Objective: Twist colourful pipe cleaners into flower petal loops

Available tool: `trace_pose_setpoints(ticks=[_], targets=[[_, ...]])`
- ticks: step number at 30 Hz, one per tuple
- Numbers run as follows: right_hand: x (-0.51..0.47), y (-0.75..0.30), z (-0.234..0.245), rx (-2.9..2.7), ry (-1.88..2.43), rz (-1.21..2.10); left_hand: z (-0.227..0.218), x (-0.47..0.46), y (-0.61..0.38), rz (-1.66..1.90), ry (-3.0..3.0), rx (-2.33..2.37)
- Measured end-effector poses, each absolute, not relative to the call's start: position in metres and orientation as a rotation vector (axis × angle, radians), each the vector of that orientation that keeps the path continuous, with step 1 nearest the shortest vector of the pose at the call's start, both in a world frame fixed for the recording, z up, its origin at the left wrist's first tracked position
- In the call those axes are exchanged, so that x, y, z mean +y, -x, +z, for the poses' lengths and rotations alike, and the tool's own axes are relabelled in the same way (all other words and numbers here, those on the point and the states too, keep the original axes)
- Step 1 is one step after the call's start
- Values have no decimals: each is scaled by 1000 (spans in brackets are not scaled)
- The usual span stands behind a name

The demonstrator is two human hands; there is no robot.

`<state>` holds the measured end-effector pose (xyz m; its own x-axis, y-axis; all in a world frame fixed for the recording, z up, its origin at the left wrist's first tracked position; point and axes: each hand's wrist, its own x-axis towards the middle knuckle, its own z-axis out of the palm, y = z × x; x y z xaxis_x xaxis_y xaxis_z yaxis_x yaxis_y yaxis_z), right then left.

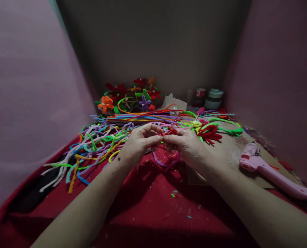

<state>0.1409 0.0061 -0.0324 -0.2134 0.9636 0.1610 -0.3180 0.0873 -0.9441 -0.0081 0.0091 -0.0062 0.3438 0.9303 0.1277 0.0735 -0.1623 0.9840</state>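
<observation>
A red pipe cleaner (171,132), bent into a loop, is pinched between my two hands just above the table. My left hand (144,138) has thumb and forefinger pressed together on it. Fingertips of my right hand (187,140) meet the left ones and grip the same red piece; its lower part is hidden by my fingers. Beneath the hands, a purple and magenta pipe cleaner (161,163) curves over the red cloth. Beside my right hand lies a red looped pipe-cleaner flower (209,133).
Loose pipe cleaners (91,148) spread over the left side, with a straight bundle (140,117) behind. Finished flowers (127,94) stand at the back. A pink tool shaped like a glue gun (267,167) rests on a board (228,151) at right. A lidded jar (214,99) stands behind.
</observation>
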Motion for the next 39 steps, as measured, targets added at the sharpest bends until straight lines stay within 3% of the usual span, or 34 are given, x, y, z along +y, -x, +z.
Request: trace_pose_setpoints(ticks=[5,11,13,18,22,28,33,36,39], targets=[[6,-140,-33,-1074,784,1471,-13,7,6,1102,-1736,1026],[11,-139,-36,-811,780,1669,-28,12,7,1298,-2584,925],[12,-140,-36,-813,783,1677,-26,12,7,1282,-2481,900],[8,-142,-33,-1133,765,1410,-15,13,9,973,-1556,886],[3,-143,-28,-1319,847,1215,-12,14,12,782,-1405,890],[1,-142,-27,-1364,927,1082,-10,7,8,874,-2184,1142],[10,-140,-36,-990,883,1437,-19,6,5,959,-3227,1213],[13,-140,-38,-865,856,1548,-24,7,4,1005,-3293,1266],[11,-141,-35,-1014,808,1452,-26,7,2,1133,-2903,1230]])
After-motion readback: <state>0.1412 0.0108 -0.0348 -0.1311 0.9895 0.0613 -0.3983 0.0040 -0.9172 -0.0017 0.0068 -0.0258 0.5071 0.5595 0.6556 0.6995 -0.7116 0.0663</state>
